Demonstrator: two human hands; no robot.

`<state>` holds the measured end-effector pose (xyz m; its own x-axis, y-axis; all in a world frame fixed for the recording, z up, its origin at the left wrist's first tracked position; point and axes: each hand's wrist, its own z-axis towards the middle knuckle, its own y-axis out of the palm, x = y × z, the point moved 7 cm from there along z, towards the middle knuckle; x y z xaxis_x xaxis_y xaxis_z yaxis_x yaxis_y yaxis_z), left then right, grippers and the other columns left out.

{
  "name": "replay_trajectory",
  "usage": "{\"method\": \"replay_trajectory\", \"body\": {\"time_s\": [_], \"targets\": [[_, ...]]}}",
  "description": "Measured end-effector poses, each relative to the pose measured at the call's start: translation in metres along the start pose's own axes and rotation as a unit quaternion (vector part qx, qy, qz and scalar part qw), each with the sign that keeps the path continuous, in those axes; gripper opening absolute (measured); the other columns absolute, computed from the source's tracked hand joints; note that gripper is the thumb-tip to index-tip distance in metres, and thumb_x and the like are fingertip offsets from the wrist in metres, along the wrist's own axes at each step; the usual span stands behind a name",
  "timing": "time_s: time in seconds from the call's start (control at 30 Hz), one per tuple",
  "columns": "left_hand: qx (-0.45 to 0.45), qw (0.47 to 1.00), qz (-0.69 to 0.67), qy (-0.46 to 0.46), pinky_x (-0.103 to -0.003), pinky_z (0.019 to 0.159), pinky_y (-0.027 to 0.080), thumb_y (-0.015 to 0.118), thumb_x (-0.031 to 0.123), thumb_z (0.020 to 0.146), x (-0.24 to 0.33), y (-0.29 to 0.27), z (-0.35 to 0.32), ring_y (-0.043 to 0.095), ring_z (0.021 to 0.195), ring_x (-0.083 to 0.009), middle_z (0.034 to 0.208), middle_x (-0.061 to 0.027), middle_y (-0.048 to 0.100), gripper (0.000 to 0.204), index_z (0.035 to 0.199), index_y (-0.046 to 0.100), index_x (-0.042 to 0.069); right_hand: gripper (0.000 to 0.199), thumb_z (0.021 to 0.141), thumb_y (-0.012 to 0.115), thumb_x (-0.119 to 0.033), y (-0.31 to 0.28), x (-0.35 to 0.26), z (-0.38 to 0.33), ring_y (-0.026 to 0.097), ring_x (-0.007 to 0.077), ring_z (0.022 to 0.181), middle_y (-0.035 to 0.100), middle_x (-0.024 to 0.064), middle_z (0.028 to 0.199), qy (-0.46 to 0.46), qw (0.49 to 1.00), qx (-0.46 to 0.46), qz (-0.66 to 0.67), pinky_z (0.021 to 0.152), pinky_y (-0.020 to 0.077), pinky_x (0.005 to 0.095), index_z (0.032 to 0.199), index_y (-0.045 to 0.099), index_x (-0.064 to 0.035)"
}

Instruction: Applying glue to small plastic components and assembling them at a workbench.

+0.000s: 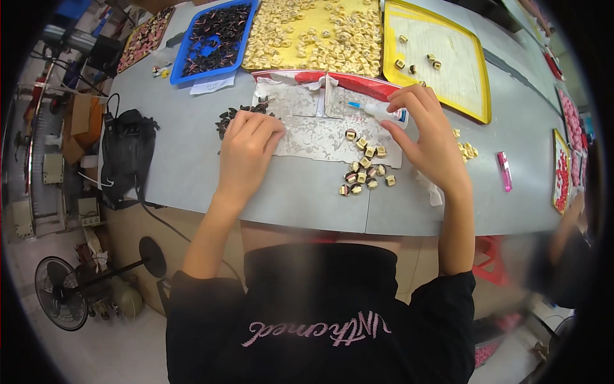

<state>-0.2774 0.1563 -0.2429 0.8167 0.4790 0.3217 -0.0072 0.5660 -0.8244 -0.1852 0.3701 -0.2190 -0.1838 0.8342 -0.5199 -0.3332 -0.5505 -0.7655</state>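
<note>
My left hand (248, 147) is curled beside a heap of small black plastic pieces (227, 119); its fingers are drawn together, and whatever is under the fingertips is hidden. Across the worn white sheet, my right hand (427, 131) has thumb and fingers spread around a small white glue bottle (377, 111) with a blue tip. The bottle lies on its side, and a gap shows between thumb and forefinger. Below it, several small cream-and-black assembled pieces (362, 168) are scattered partly on the sheet (307, 137) and partly on the grey table.
Behind the sheet stand a blue tray (174, 75) of black pieces, a yellow tray (288, 32) full of cream pieces, and a yellow-rimmed tray (486, 96) with a few pieces. Loose cream pieces (467, 151) and a pink lighter-like object (504, 171) lie at right.
</note>
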Motion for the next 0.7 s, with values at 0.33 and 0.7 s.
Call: {"method": "replay_trajectory", "body": {"time_s": [0.33, 0.7], "targets": [[0.058, 0.99, -0.113, -0.053, -0.03, 0.065, 0.049, 0.068, -0.004, 0.074, 0.007, -0.007, 0.001, 0.059, 0.076, -0.02, 0.087, -0.0087, 0.061, 0.014, 0.084, 0.06, 0.001, 0.019, 0.08, 0.06, -0.01, 0.022, -0.021, -0.007, 0.054, 0.0323, 0.091, 0.055, 0.0128, 0.095, -0.068, 0.996, -0.05, 0.033, 0.078, 0.0464, 0.0394, 0.097, 0.056, -0.0015], [0.075, 0.98, -0.179, 0.046, -0.027, 0.065, 0.05, 0.069, -0.003, 0.071, 0.032, 0.0, 0.025, 0.062, 0.075, -0.0174, 0.085, -0.0061, 0.061, 0.022, 0.09, 0.069, 0.006, 0.034, 0.068, 0.047, 0.013, 0.036, -0.027, -0.015, 0.057, 0.0304, 0.09, 0.061, 0.0118, 0.092, -0.04, 0.965, -0.191, 0.176, 0.078, 0.0462, 0.0361, 0.096, 0.059, -0.0012]]}}
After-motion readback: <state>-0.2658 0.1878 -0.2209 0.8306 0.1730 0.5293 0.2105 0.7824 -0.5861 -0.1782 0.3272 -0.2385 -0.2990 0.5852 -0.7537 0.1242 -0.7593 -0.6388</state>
